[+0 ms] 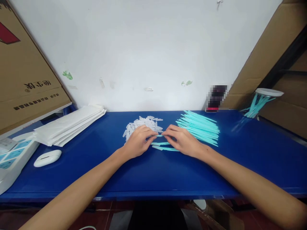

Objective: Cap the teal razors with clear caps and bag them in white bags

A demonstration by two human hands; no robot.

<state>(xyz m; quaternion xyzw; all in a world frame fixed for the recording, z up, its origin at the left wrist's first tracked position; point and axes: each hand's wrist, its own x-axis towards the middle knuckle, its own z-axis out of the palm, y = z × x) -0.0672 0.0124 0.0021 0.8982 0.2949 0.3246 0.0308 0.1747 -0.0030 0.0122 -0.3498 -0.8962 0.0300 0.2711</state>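
Both hands meet over the blue table, fingertips pinched close together. Between them shows a short stretch of a slim teal eyebrow razor (159, 136). My left hand (139, 140) is closed on its left end; whether a clear cap is also there is hidden by the fingers. At the other end, my right hand (181, 140) pinches the razor with thumb and fingers. Just below the hands lie two more teal razors (165, 148), partly under the right hand. Behind my left hand is a heap of small translucent caps (144, 123). A pile of teal razors (200, 127) lies beyond my right hand.
White flat packets (69, 124) are stacked at the left, near a white earbud case (47, 158) and a power strip (21, 156). At the right back stands a clear cup (255, 103) with teal sticks. Cardboard (31, 70) leans at the left; a white wall closes the back.
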